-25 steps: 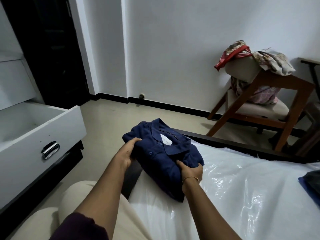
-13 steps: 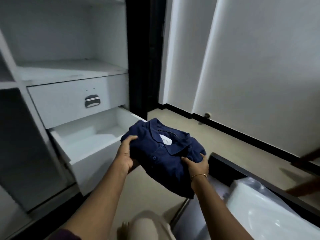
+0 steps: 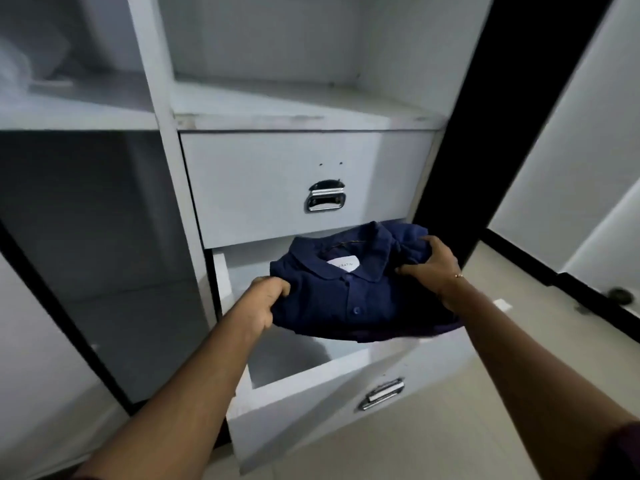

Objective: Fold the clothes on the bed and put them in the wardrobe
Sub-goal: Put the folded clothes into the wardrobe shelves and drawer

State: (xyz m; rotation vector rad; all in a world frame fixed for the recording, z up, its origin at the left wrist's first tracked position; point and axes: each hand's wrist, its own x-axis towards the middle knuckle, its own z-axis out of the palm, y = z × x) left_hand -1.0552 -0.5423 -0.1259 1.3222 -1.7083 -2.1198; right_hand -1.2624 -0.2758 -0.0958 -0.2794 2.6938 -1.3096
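A folded navy blue collared shirt (image 3: 349, 296) with a white neck label hangs in the air just above the pulled-out lower drawer (image 3: 311, 386) of the white wardrobe (image 3: 156, 98). My left hand (image 3: 265, 303) grips the shirt's left edge, fingers curled over the cloth. My right hand (image 3: 433, 268), with a thin bracelet at the wrist, grips the right edge near the collar. The drawer's inside looks bare where it shows under the shirt.
Above the open drawer is a shut drawer (image 3: 304, 185) with a chrome handle (image 3: 325, 199), and a shelf (image 3: 294, 105) over it. A tall dark compartment (image 3: 104, 254) lies to the left. Tiled floor (image 3: 450, 427) and a white wall (image 3: 571, 150) are on the right.
I have turned from the bed to face the wardrobe. Both hands carried the folded shirt from the mattress to above the open lower drawer, still gripping it.
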